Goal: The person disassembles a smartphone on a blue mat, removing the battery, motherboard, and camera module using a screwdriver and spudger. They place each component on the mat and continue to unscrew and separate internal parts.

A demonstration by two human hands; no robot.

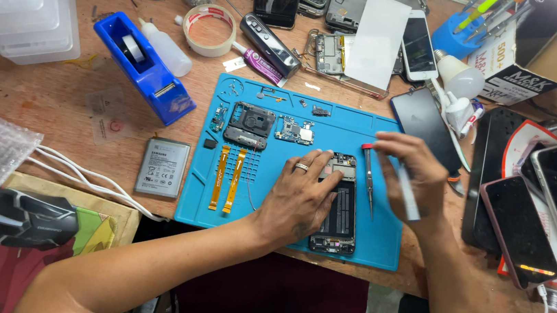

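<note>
Opened black smartphone frame (338, 207) lies near the blue silicone mat's (378, 129) front edge, long axis front-to-back.
Left hand (302, 197) presses flat on it, fingers spread; right hand (409, 174), just right, pinches red-tipped tweezers (367, 176) pointing toward it.

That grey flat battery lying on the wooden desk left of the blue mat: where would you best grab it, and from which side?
Probably by its two long edges, coming straight down from above. The grey flat battery lies face up on the wooden desk, thin and rectangular, so fingers can pinch across its narrower width. Its left side looks freer; the blue mat lies close along its right edge.
</note>
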